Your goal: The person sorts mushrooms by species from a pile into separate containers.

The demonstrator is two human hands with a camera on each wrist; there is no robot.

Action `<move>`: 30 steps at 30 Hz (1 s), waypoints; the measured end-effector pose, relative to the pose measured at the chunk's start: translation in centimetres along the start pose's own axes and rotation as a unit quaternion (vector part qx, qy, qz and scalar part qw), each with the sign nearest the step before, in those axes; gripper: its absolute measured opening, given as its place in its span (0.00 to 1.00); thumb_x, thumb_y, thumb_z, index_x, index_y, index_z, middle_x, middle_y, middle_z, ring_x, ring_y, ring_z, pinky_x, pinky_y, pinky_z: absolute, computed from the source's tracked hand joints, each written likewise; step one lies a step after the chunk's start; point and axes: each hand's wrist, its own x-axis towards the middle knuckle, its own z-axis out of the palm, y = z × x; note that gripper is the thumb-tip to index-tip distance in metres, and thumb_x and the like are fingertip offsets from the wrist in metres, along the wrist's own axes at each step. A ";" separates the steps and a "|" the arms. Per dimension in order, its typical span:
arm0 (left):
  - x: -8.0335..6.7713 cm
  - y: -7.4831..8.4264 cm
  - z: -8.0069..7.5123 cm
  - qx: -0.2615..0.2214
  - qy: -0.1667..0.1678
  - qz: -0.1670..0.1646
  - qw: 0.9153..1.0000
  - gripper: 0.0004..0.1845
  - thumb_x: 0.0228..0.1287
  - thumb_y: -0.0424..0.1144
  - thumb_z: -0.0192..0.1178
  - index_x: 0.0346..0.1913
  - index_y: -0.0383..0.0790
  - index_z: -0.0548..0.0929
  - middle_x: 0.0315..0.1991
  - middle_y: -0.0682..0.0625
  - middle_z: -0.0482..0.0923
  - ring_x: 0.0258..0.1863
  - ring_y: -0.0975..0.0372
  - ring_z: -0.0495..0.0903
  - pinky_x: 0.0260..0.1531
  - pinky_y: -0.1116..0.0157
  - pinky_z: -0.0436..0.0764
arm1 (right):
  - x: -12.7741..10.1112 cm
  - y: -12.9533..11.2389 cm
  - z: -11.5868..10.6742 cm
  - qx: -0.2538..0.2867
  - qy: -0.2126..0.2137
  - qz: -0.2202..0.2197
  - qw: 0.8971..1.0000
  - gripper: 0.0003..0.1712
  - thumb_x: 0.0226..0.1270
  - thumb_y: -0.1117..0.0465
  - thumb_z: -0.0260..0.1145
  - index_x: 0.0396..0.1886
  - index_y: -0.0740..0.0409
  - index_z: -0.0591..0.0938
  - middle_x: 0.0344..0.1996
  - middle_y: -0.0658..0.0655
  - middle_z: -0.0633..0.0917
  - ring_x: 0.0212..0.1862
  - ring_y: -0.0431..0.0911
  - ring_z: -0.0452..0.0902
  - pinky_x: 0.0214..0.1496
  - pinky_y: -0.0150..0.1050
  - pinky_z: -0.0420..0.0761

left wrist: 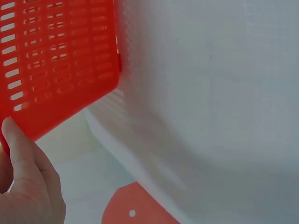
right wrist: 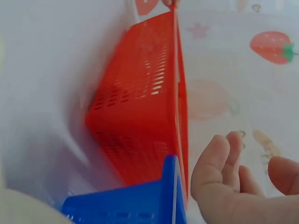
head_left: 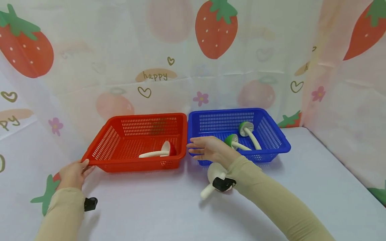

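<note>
Two baskets stood side by side on the table (head_left: 169, 207), touching at their inner rims: a red basket (head_left: 120, 152) on the left and a blue basket (head_left: 271, 137) on the right. Both were shallow, rectangular, of hard plastic, with slotted walls and perforated floors.

Four toy mushrooms were in view. One with a red cap (head_left: 172, 150) and a long pale stem lay on its side in the red basket. Two with green caps (head_left: 230, 139) (head_left: 243, 126) and curved white stems lay in the blue basket. A fourth, white mushroom (head_left: 212, 174) lay on the table just before the blue basket, partly hidden under the right wrist.

The left hand (head_left: 72, 174) touched the near left corner of the red basket, its thumb lying against the rim; whether it truly gripped could not be told. The right hand (head_left: 208, 149) hovered released over the seam between the two baskets, fingers straight and slightly spread, holding nothing.

The table wore a smooth pale cloth, and a thin strawberry-printed curtain (head_left: 215, 30) hung behind.
</note>
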 end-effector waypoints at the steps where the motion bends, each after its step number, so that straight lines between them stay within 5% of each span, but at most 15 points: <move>1: 0.0 0.0 0.0 -0.003 0.000 0.001 1.000 0.39 0.65 0.28 0.59 0.76 0.46 0.56 0.49 0.54 0.68 0.23 0.63 0.80 0.30 0.65 0.85 | -0.4 0.1 -0.4 0.001 0.001 -0.002 1.000 0.23 0.76 0.64 0.52 0.68 0.65 0.69 0.59 0.64 0.77 0.46 0.49 0.77 0.47 0.41 0.78; 7: -0.1 -0.2 0.0 0.031 0.025 -0.002 0.999 0.39 0.65 0.33 0.61 0.76 0.51 0.56 0.68 0.51 0.58 0.44 0.64 0.76 0.40 0.65 0.82 | -2.2 1.4 -3.0 0.027 0.011 -0.019 0.999 0.22 0.75 0.64 0.54 0.64 0.69 0.70 0.40 0.59 0.82 0.36 0.46 0.79 0.41 0.37 0.80; 12: 0.1 -0.4 0.1 0.053 0.033 -0.003 0.998 0.38 0.66 0.36 0.60 0.76 0.52 0.57 0.68 0.52 0.58 0.55 0.62 0.71 0.44 0.65 0.80 | -3.8 2.5 -4.7 0.049 0.016 -0.021 0.998 0.23 0.75 0.65 0.54 0.65 0.72 0.67 0.35 0.58 0.81 0.34 0.46 0.80 0.40 0.36 0.82; 25: -0.1 -0.1 -0.1 0.045 0.024 -0.003 0.999 0.39 0.65 0.34 0.61 0.76 0.52 0.57 0.65 0.52 0.61 0.32 0.65 0.79 0.40 0.65 0.82 | -6.0 6.2 -6.6 0.090 0.065 -0.025 0.994 0.22 0.76 0.66 0.52 0.63 0.76 0.68 0.30 0.58 0.83 0.32 0.45 0.83 0.39 0.39 0.84; 30: -0.3 -0.1 0.2 0.024 0.016 0.000 1.000 0.39 0.65 0.32 0.60 0.76 0.51 0.57 0.58 0.54 0.64 0.23 0.63 0.79 0.36 0.64 0.84 | -6.6 7.7 -7.2 0.097 0.048 -0.029 0.994 0.22 0.77 0.67 0.48 0.63 0.80 0.65 0.30 0.59 0.84 0.33 0.46 0.84 0.45 0.44 0.84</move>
